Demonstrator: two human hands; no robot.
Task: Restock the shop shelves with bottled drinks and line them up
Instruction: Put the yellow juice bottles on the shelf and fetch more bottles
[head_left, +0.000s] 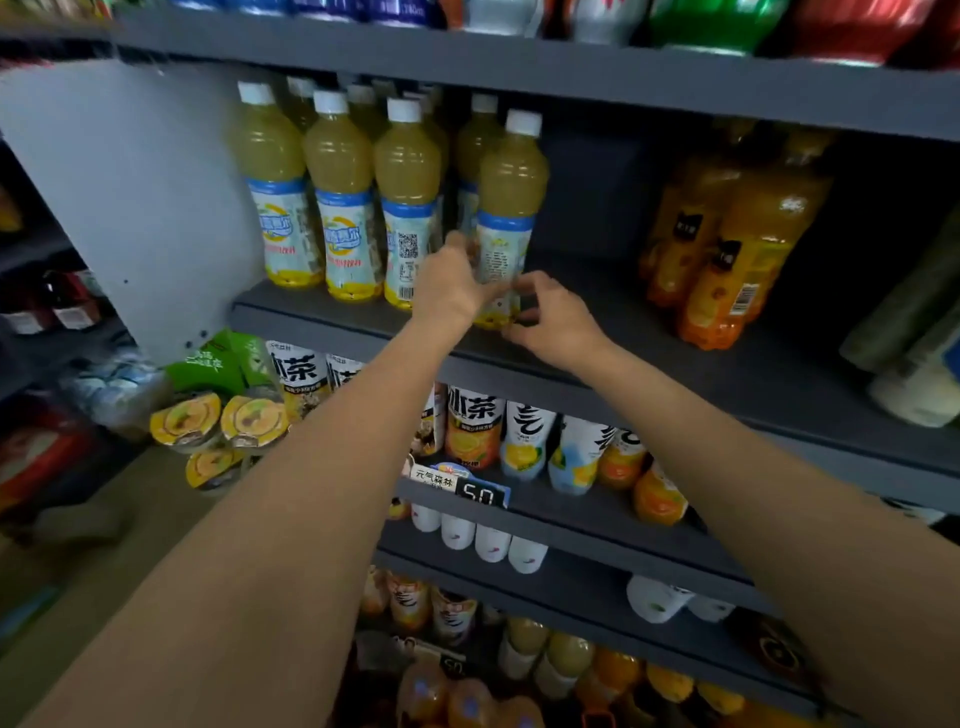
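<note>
A yellow-green juice bottle (511, 197) with a white cap and blue-white label stands on the grey shelf (597, 332), at the right end of a front row of matching bottles (337, 192). My left hand (449, 283) grips its lower label from the left. My right hand (553, 317) pinches its base from the right with thumb and forefinger. More of the same bottles stand in rows behind.
Orange drink bottles (727, 249) stand further right on the same shelf, with a bare stretch of board between. A grey side panel (130, 197) bounds the shelf on the left. Lower shelves hold tea bottles (475, 426), white-capped bottles and a price tag (478, 491).
</note>
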